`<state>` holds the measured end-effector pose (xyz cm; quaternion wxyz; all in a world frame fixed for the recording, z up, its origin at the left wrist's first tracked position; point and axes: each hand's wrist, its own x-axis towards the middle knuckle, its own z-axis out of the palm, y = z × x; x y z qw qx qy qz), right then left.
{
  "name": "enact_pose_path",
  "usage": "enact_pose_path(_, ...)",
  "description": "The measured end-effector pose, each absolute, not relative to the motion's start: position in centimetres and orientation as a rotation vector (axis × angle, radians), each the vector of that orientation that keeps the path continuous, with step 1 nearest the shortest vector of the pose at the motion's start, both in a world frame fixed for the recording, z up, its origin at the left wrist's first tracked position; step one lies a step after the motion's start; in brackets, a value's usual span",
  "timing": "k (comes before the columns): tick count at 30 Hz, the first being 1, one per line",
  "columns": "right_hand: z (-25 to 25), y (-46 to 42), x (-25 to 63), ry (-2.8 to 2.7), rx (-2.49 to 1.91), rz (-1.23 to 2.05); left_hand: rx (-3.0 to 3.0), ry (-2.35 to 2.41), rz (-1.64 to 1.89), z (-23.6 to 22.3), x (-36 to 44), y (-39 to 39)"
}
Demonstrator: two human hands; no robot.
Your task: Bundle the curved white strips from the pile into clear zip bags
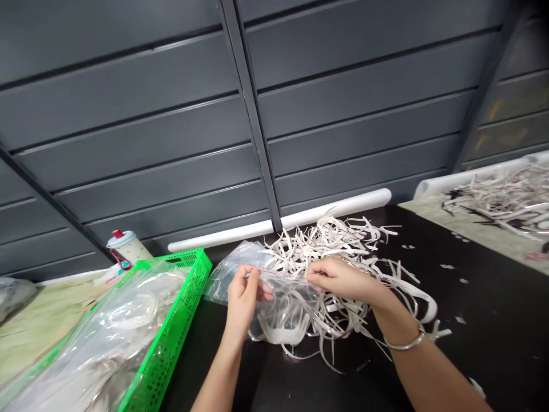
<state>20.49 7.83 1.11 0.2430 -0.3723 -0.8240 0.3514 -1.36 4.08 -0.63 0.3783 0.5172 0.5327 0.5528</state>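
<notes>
Clear zip-top plastic bag (295, 317) hangs between the two hands: thin, light and limp, it seems likely to slip and crease, and its red-lined zip edge looks the firmest place to take hold. The left hand (244, 294) pinches one end of that edge between thumb and fingers, and the right hand (338, 280) pinches the other, both closed narrow on the film and held apart so the mouth runs taut. Inside the bag sits a curved white strip (281, 333), which looks light and springy. A silver bangle (405, 342) circles the right wrist. Under and behind the bag lies a loose heap of white strips (330, 240) on the black worktop (493, 297). To the left stands a green perforated plastic crate (189, 280) holding filled plastic bags, with a red-capped cup (128, 246) beyond it. Further back run a white tube (338, 207) and grey ribbed wall panels (128, 114); at far right, another heap of strips (501, 206) lies on a pale sheet (422, 210).
</notes>
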Motion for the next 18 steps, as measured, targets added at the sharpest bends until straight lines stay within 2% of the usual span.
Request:
enact_pose_path(5,1.0,8.4,20.8,-2.23,-1.108,0.895,1.22,1.28,1.386,-1.7,-2.8,5.7)
enact_pose_path(12,0.4,8.8,21.1,-2.236,-1.06,0.795,1.231,1.09,1.135,-4.9,-3.7,4.7)
enact_pose_path(18,-0.9,9.5,22.5,-2.177,-1.118,0.741,1.079,1.226,1.339,-4.6,-4.0,3.5)
